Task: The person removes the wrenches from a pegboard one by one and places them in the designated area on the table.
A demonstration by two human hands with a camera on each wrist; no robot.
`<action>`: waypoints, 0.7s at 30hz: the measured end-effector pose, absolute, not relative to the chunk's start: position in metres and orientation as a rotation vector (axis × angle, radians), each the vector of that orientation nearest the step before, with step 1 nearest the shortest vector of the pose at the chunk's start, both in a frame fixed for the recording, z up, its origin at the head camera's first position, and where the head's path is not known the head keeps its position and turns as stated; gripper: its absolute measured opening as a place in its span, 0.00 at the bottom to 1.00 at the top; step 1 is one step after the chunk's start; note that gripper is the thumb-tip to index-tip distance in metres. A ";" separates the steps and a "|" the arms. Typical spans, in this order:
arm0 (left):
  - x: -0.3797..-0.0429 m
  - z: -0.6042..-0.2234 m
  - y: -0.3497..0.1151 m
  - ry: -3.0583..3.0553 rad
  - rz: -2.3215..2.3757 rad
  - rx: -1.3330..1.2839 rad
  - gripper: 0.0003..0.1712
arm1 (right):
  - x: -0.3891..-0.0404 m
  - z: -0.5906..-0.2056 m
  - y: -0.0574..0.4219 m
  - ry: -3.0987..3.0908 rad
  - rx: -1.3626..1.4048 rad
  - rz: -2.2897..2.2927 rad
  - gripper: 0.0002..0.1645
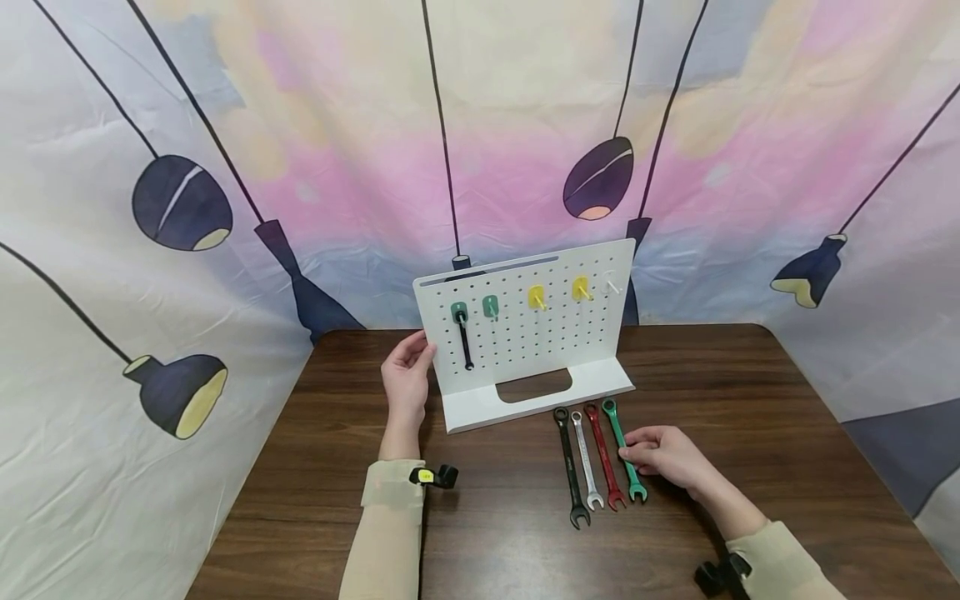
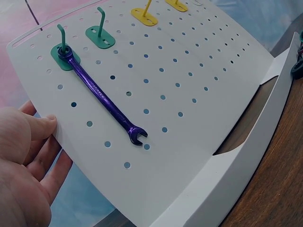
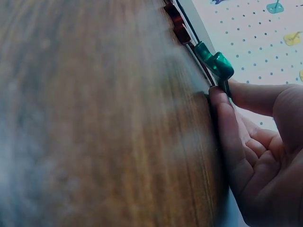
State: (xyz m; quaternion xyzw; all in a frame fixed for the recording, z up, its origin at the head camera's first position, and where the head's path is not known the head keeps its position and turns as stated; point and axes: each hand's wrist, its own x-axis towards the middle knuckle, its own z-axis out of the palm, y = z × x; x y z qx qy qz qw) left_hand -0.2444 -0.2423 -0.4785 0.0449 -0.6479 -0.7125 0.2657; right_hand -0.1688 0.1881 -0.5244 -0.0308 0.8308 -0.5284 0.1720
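My left hand (image 1: 407,375) grips the left edge of a white pegboard stand (image 1: 480,410); the left wrist view shows the thumb (image 2: 43,126) on the front and other fingers behind. A dark purple combination wrench (image 2: 102,97) hangs by its ring end from the leftmost green hook (image 2: 62,40). My right hand (image 1: 670,457) pinches a green combination wrench (image 1: 622,437) between thumb and fingertips, at the right end of a row on the table. Beside it lie a red wrench (image 1: 602,454), a silver wrench (image 1: 585,458) and a black wrench (image 1: 569,467), open ends toward me.
Along the board's upper part sit a second green hook (image 1: 491,307), two yellow hooks, one left (image 1: 537,297) and one right (image 1: 582,288), and a clear hook (image 1: 611,282). The stand rests on a brown wooden table (image 1: 315,500). A printed curtain (image 1: 337,167) hangs behind.
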 end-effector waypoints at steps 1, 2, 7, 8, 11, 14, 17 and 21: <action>-0.244 -0.479 -0.242 -1.751 -1.924 0.120 0.15 | -0.169 -0.525 0.188 2.359 -0.085 -1.500 0.26; -0.245 -0.479 -0.242 -1.751 -1.924 0.119 0.15 | -0.169 -0.525 0.188 2.362 -0.084 -1.497 0.26; -0.245 -0.479 -0.242 -1.752 -1.922 0.123 0.15 | -0.171 -0.525 0.185 2.389 -0.065 -1.473 0.27; -0.245 -0.479 -0.242 -1.754 -1.922 0.122 0.15 | -0.171 -0.524 0.184 2.397 -0.057 -1.466 0.26; -0.245 -0.479 -0.242 -1.755 -1.926 0.122 0.15 | -0.172 -0.521 0.182 2.429 -0.049 -1.435 0.25; -0.245 -0.479 -0.242 -1.753 -1.931 0.125 0.15 | -0.171 -0.518 0.179 2.458 -0.041 -1.406 0.23; -0.245 -0.479 -0.242 -1.749 -1.935 0.126 0.15 | -0.170 -0.517 0.177 2.484 -0.032 -1.381 0.21; -0.244 -0.479 -0.243 -1.744 -1.941 0.128 0.15 | -0.170 -0.517 0.175 2.526 -0.031 -1.349 0.21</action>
